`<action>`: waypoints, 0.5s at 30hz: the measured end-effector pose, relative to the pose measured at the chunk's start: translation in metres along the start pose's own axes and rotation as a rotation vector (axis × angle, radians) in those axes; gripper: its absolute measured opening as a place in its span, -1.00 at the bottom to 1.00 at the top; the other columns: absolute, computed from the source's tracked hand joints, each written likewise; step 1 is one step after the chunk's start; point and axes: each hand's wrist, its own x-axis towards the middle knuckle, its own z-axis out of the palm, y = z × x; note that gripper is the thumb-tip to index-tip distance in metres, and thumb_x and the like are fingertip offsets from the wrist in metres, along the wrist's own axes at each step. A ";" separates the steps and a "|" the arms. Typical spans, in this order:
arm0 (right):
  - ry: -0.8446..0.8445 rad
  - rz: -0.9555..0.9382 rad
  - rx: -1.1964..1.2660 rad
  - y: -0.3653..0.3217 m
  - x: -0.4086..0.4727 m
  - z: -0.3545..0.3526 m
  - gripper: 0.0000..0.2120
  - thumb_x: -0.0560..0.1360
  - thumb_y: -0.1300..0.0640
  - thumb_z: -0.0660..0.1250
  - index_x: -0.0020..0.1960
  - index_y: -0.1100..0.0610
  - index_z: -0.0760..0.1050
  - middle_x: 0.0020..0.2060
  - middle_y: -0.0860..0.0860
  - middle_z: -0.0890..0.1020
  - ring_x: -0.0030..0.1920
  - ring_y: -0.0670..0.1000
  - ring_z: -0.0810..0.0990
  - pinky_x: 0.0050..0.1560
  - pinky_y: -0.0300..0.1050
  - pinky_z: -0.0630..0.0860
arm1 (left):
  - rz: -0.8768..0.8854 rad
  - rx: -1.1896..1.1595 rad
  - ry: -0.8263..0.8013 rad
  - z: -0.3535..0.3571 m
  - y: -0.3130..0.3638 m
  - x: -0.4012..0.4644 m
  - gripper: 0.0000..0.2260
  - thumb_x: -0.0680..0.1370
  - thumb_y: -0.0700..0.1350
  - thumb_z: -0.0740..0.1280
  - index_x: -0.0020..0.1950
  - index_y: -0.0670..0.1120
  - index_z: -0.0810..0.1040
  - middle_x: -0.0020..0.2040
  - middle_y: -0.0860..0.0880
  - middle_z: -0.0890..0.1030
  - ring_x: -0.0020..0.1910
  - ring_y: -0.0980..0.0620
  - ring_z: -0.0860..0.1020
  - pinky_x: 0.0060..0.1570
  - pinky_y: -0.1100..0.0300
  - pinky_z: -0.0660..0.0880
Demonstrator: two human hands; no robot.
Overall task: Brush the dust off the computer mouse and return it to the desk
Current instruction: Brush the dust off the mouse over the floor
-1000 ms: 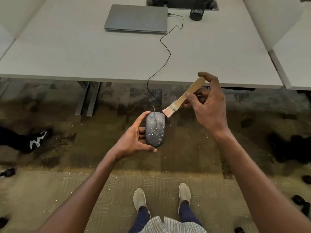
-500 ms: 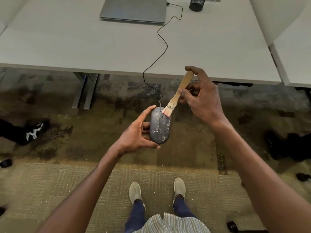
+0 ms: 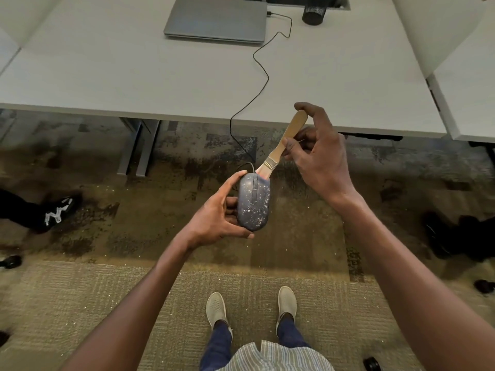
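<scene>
Two hands at work, brushing step under way.

Held off the desk (image 3: 107,76) above the carpet, the mouse (image 3: 254,202) sat clasped in the left hand (image 3: 217,218), pale specks thick on its shell. The right hand (image 3: 321,159) pinched the brush (image 3: 278,148), bristles touching the front end. By my reading, sweeping toward the rear came next; replacing it came later.

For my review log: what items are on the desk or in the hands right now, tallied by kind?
Laptop, closed, on the desk: 1
Black mesh cup, on the desk: 1
Computer mouse, dusty and corded, in the left hand: 1
Brush, in the right hand: 1
Total: 4
</scene>
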 end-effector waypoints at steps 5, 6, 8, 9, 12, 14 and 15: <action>-0.024 -0.016 -0.039 -0.004 0.001 0.006 -0.45 0.56 0.23 0.41 0.48 0.11 0.30 -0.14 0.06 0.70 -0.18 -0.04 0.72 -0.11 -0.01 0.70 | 0.008 0.002 -0.002 -0.001 0.001 -0.005 0.14 0.27 -0.52 0.58 0.54 0.32 0.13 0.18 -0.08 0.67 0.14 -0.01 0.70 -0.03 0.12 0.67; -0.015 -0.017 -0.056 -0.005 0.001 0.006 -0.45 0.56 0.24 0.41 0.48 0.11 0.30 -0.13 0.06 0.70 -0.18 -0.04 0.72 -0.09 -0.03 0.70 | 0.010 0.001 0.001 -0.002 0.001 -0.005 0.14 0.27 -0.52 0.57 0.54 0.31 0.13 0.18 -0.08 0.67 0.14 -0.01 0.70 -0.03 0.12 0.67; 0.015 -0.028 -0.105 -0.005 0.001 0.005 -0.45 0.55 0.25 0.41 0.48 0.11 0.30 -0.10 0.06 0.70 -0.16 -0.04 0.71 -0.05 -0.09 0.69 | 0.014 0.001 0.008 -0.003 0.000 -0.007 0.14 0.28 -0.52 0.57 0.56 0.29 0.12 0.18 -0.10 0.67 0.14 -0.02 0.70 -0.03 0.13 0.67; 0.030 -0.035 -0.122 -0.005 0.000 0.005 -0.45 0.55 0.25 0.41 0.48 0.12 0.30 -0.10 0.06 0.70 -0.15 -0.04 0.70 -0.04 -0.14 0.68 | 0.016 0.004 0.013 -0.003 0.000 -0.007 0.14 0.28 -0.52 0.57 0.56 0.29 0.11 0.18 -0.10 0.67 0.14 -0.01 0.70 -0.03 0.13 0.67; 0.036 -0.029 -0.100 -0.008 -0.001 0.004 -0.44 0.55 0.24 0.41 0.49 0.11 0.29 -0.09 0.06 0.70 -0.15 -0.04 0.71 -0.05 -0.16 0.68 | 0.017 0.011 0.023 -0.005 -0.002 -0.007 0.14 0.27 -0.51 0.58 0.55 0.31 0.12 0.17 -0.09 0.67 0.14 0.00 0.70 -0.03 0.14 0.67; 0.023 -0.031 -0.071 -0.010 -0.002 0.004 -0.44 0.55 0.24 0.41 0.49 0.11 0.29 -0.11 0.06 0.70 -0.17 -0.04 0.72 -0.07 -0.09 0.69 | 0.019 0.007 0.033 -0.006 -0.003 -0.007 0.14 0.27 -0.50 0.59 0.53 0.34 0.14 0.14 -0.10 0.69 0.13 -0.02 0.71 -0.03 0.13 0.67; 0.014 -0.038 -0.065 -0.011 -0.002 0.004 -0.44 0.55 0.24 0.41 0.49 0.11 0.29 -0.12 0.06 0.70 -0.18 -0.05 0.71 -0.08 -0.09 0.69 | 0.019 0.003 0.040 -0.007 -0.004 -0.006 0.13 0.27 -0.50 0.59 0.51 0.36 0.16 0.12 -0.11 0.70 0.13 -0.03 0.71 -0.03 0.11 0.67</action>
